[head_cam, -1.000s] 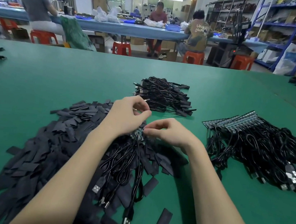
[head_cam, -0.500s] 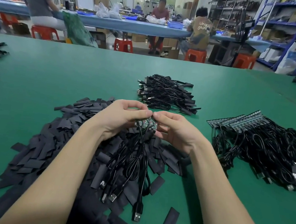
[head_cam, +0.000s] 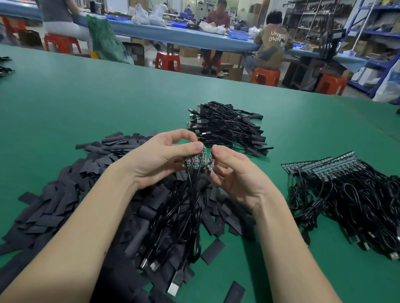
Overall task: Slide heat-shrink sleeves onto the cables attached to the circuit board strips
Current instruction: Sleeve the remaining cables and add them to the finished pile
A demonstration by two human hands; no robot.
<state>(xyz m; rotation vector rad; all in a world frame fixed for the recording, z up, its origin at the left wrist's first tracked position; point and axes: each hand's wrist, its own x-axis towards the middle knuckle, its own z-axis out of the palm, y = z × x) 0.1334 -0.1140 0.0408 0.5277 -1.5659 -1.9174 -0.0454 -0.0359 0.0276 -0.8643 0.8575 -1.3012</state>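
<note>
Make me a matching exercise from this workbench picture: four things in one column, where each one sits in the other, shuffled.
Things:
1. circuit board strip
2. sleeve pile
3. cable bundle with boards
4. cable heap

Places:
A. far middle of the green table
B. near left, under the left forearm
C. pinched between left hand and right hand
D. right side of the table

Pairs: 1-C, 2-B, 3-D, 4-A
</note>
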